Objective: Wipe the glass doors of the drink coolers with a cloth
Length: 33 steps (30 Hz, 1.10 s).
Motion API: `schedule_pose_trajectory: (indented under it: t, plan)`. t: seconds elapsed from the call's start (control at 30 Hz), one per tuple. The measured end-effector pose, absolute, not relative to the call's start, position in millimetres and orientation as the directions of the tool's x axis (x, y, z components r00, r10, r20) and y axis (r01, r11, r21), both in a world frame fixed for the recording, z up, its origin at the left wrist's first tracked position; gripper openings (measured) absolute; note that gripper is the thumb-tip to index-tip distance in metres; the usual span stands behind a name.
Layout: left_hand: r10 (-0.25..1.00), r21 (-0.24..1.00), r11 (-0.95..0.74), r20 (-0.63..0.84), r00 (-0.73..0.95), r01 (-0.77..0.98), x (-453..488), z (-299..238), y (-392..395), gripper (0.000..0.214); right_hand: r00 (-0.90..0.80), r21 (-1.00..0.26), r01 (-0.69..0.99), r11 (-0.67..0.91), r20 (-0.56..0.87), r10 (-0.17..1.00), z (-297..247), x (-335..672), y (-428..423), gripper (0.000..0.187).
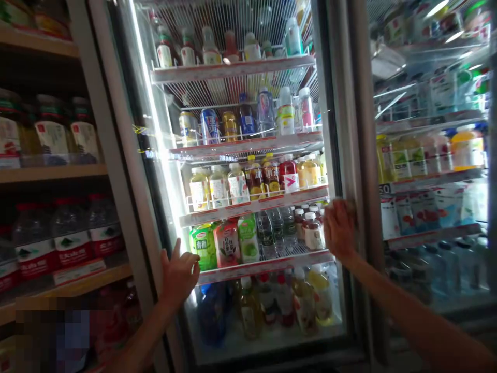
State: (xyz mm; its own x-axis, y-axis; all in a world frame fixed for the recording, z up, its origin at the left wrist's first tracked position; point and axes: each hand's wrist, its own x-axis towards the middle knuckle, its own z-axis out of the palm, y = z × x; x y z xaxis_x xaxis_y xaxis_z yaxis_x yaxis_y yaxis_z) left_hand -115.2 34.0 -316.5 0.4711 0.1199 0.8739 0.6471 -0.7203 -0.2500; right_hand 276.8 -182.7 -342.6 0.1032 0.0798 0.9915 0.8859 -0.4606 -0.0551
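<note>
I face a lit drinks fridge with several wire shelves of bottles and cans. My left hand (179, 273) rests on the fridge's left frame (155, 207) at the level of a green drink carton (204, 246), fingers partly curled, thumb and a finger raised, with nothing seen in it. My right hand (340, 228) is pressed against the frame between the two fridge sections (355, 129), fingers bent around its edge. Small white-capped bottles (312, 228) stand just left of that hand.
Wooden shelves (54, 173) at the left carry large water bottles (70, 233) and jars. A second glass-door fridge (430, 155) with bottles and cartons stands at the right. The lowest fridge shelf holds large bottles (272, 305).
</note>
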Motion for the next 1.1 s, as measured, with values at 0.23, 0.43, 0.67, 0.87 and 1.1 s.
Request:
schedule_pose_trajectory:
  t: [0.23,0.43,0.67,0.87,1.1]
  plan:
    - [0.169,-0.199,-0.746,0.866,0.470,0.635,-119,-315,37,0.018,0.029,0.051,0.884,-0.465,0.986,0.163,-373,258,-183,0.060]
    - [0.156,-0.186,-0.760,0.878,0.453,0.623,-119,-317,39,0.016,0.047,-0.007,0.884,-0.468,0.996,0.075,-333,274,-179,0.056]
    - [0.188,-0.146,-0.768,0.880,0.437,0.624,-118,-316,35,0.018,0.020,-0.006,0.900,-0.436,0.999,0.028,-346,264,-178,0.063]
    - [0.183,-0.150,-0.779,0.875,0.449,0.609,-120,-317,36,0.018,-0.025,0.119,0.878,-0.464,0.978,0.205,-404,272,-200,0.064]
    - [0.191,-0.164,-0.753,0.872,0.450,0.637,-118,-317,34,0.019,-0.004,0.063,0.900,-0.432,0.991,0.136,-365,279,-182,0.058]
